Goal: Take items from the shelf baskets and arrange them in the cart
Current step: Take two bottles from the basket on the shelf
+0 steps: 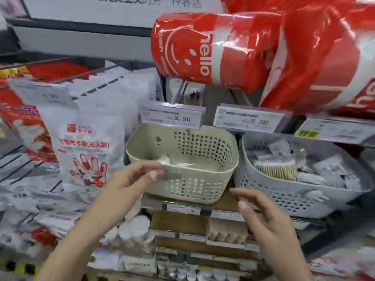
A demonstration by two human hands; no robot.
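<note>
Shelf (223, 207): left hand (129, 179) fingers at beige basket (182, 159) rim, loose.

Lighting was bright and even, shadows soft. Glare streaked the red plastic bags (300, 53). Motion blur softened everything; wide-angle distortion bent the edges.

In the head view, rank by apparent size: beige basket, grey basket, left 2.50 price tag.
1. Grey basket and beige basket: too alike to rank.
2. Left 2.50 price tag, clearly smallest.

Two baskets (182, 159) on shelf (223, 201)
</note>
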